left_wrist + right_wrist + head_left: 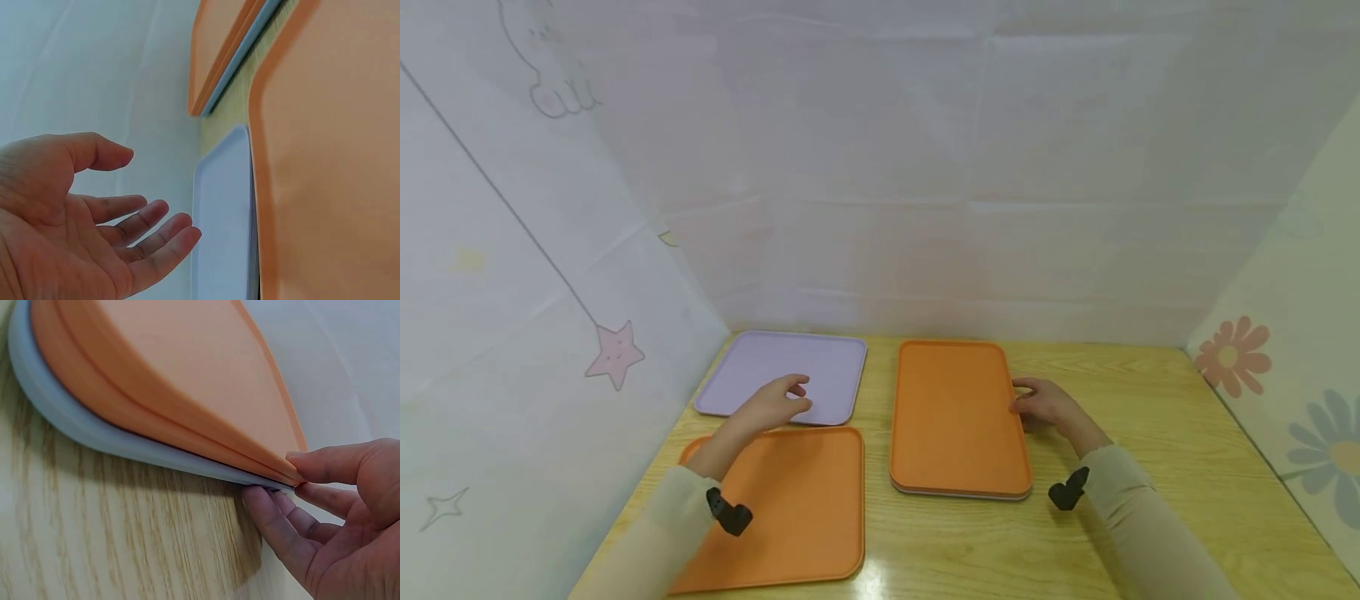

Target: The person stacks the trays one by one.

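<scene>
An orange tray (pixel 958 417) tops a stack right of centre, long side pointing away from me. In the right wrist view another orange rim shows under it, with a pale tray (pixel 125 442) at the bottom. My right hand (pixel 1045 404) grips the stack's right long edge, thumb (pixel 331 461) on the top rim and fingertips at the side and lower edge. Relaxed and holding nothing, my left hand (pixel 775 404) hovers palm inward, overlapping the lavender tray (pixel 797 358) in the head view. A separate orange tray (pixel 805 508) lies below that forearm.
The trays lie on a light wooden table (pixel 1180 392). White sheeting (pixel 880 167) walls it at the back and both sides, with a pink star (pixel 615 354) printed on the left and flowers (pixel 1228 357) on the right. Both wrists carry small black cameras.
</scene>
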Available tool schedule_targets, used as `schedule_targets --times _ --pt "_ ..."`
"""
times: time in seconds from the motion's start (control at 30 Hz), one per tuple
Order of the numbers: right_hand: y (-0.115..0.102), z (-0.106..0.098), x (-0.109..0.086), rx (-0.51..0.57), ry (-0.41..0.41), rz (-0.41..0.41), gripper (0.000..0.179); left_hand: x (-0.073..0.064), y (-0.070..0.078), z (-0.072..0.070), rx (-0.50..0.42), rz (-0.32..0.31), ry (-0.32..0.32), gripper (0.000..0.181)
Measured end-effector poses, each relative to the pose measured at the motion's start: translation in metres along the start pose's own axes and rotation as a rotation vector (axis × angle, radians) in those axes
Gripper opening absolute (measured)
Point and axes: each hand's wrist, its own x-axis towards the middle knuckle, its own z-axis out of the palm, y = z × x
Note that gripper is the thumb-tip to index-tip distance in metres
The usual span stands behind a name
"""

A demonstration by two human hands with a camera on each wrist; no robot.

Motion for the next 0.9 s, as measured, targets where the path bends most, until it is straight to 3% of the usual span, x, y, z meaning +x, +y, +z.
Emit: schedule_targets --times 0.2,0.33,0.6,0.9 --pt "0.004 0.000 0.002 0.062 -0.011 0.011 0.075 -0.032 -0.019 -0.022 0.023 -0.021 0.043 0.060" --pt "0.006 0.000 0.002 0.096 -0.008 0.015 0.074 -0.046 -0.034 -0.033 0.053 -0.037 0.062 0.061" --pt "0.006 0.001 0.001 0.103 -0.016 0.007 0.073 -0.068 -0.061 -0.050 0.078 -0.051 0.098 0.063" --pt "0.004 0.002 0.002 0.103 -0.017 0.023 0.073 -0.079 -0.100 -0.053 0.125 -0.136 0.100 0.071"
